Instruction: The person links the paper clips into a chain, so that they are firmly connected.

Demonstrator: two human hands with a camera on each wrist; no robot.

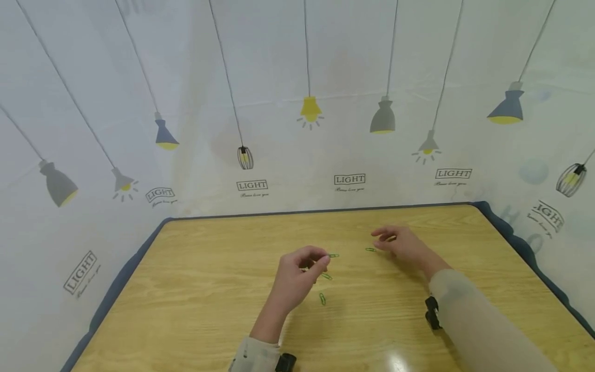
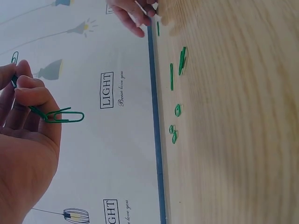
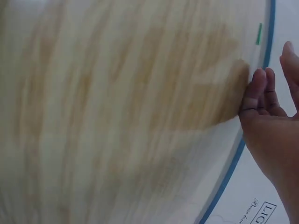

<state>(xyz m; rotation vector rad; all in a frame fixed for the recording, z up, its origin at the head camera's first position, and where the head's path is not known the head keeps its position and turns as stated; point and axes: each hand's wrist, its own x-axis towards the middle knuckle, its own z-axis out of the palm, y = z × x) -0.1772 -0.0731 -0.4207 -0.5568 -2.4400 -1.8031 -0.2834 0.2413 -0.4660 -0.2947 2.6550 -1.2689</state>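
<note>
My left hand [image 1: 299,274] is raised over the middle of the table. Between its thumb and fingers it pinches linked green paper clips; one clip [image 2: 15,57] sticks up past the fingertips and another [image 2: 70,116] hangs out by the curled fingers. Part of them is hidden inside the hand. Farther right, my right hand [image 1: 402,243] hovers low over the wood, thumb and fingers apart with nothing between them. A single loose green paper clip [image 1: 370,249] lies just left of its fingertips.
Several more green paper clips lie on the wooden table [image 1: 209,289], among them one loose clip [image 1: 323,298] nearer the front. A white curtain [image 1: 288,51] printed with lamps rises behind the table's dark blue edge [image 1: 260,213].
</note>
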